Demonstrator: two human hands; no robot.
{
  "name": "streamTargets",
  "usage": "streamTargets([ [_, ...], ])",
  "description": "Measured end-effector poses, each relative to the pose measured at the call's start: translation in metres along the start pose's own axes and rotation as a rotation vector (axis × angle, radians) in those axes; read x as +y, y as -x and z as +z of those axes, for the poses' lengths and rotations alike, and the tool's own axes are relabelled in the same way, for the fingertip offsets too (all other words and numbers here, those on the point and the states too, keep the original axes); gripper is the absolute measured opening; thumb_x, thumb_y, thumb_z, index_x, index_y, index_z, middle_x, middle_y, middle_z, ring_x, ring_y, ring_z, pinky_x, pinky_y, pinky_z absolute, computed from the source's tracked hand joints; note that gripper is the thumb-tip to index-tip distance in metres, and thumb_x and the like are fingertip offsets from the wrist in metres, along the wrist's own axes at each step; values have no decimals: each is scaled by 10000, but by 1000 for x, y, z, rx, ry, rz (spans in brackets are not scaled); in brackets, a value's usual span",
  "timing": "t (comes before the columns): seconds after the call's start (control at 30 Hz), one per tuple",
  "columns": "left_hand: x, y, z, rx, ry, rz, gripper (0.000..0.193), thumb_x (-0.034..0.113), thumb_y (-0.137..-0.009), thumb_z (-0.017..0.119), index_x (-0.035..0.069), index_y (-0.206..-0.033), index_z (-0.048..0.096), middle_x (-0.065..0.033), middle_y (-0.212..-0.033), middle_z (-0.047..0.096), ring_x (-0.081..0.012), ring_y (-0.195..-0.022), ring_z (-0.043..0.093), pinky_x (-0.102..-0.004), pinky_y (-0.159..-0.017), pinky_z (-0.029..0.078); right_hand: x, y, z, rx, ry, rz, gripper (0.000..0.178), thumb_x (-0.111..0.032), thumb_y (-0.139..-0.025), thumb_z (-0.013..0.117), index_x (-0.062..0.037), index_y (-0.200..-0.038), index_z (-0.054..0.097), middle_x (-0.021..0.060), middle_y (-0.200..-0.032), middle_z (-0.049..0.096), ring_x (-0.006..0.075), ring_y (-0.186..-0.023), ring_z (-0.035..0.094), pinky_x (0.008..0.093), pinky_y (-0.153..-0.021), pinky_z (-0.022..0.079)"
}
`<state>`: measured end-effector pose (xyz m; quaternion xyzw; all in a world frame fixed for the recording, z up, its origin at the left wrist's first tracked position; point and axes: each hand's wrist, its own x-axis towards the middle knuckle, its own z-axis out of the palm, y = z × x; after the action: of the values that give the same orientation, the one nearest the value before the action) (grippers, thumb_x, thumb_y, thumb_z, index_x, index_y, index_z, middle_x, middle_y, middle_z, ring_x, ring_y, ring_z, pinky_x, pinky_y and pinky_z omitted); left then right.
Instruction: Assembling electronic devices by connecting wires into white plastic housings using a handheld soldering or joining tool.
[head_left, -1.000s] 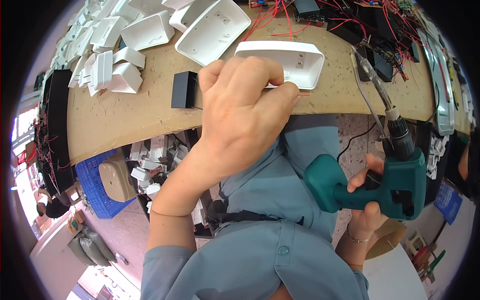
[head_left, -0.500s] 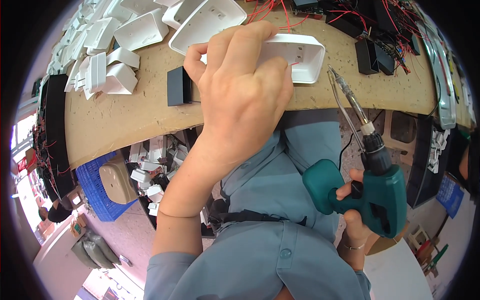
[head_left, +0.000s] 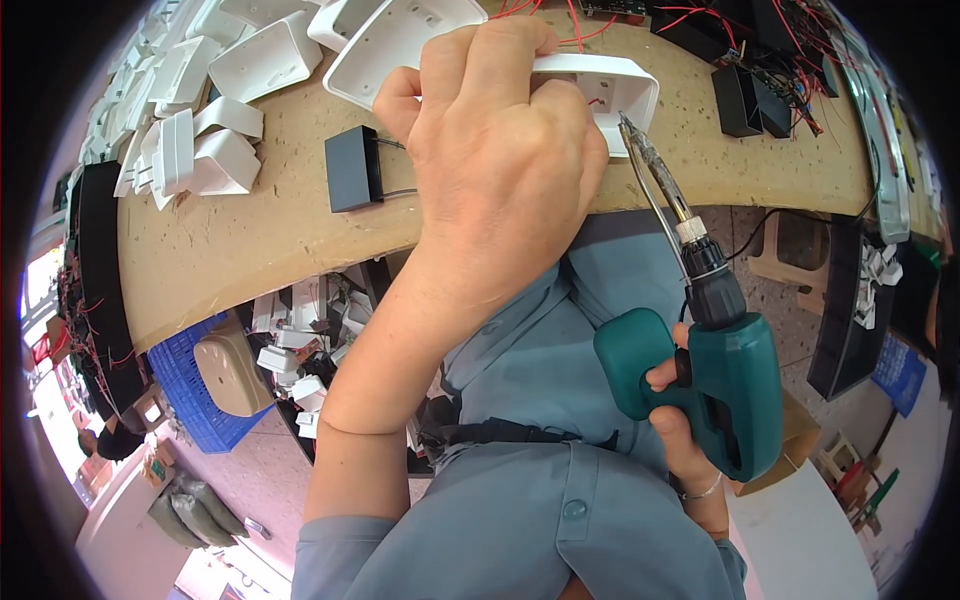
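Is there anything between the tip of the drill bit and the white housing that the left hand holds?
Nothing visible. The bit tip already reaches into the open white housing, beside the left hand.

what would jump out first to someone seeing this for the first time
The big left hand fills the upper middle, pressing down on a white plastic housing at the near edge of the wooden bench. At lower right, the right hand grips a teal power screwdriver, its long bit angled up with the tip at the housing's right end. White plastic shells crowd the bench's upper left, and a small black box lies beside the hand.
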<state>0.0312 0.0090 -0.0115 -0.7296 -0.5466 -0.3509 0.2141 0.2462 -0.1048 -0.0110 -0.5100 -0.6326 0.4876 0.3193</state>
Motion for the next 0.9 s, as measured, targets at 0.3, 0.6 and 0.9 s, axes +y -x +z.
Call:
streamTargets([
  [0.3, -1, -3, 3, -27, 20, -28, 103, 91, -573, 639, 37, -632, 573, -65, -903, 540, -228, -828, 463, -367, -726, 270, -14, -7, 8, 24, -40, 91, 611, -297, -704, 711, 15, -1162, 453, 107, -1103, 537, 120, -770, 540, 246, -693, 438],
  [0.6, -1, -3, 0, -47, 52, -43, 94, 87, -586, 633, 33, -637, 575, -68, -893, 538, -226, -815, 466, -363, -714, 281, -24, -12, 13, 54, -98, 158, 571, -253, -708, 706, 15, -1150, 464, 114, -1090, 541, 109, -757, 540, 241, -683, 440],
  [0.9, 0, -7, 1, -67, 78, -54, 85, 83, -600, 627, 29, -643, 578, -71, -884, 536, -224, -801, 469, -359, -703, 291, -26, -14, 18, 111, -38, 30, 533, -173, -704, 709, 23, -1129, 454, 123, -1036, 547, 125, -720, 547, 246, -641, 453],
])
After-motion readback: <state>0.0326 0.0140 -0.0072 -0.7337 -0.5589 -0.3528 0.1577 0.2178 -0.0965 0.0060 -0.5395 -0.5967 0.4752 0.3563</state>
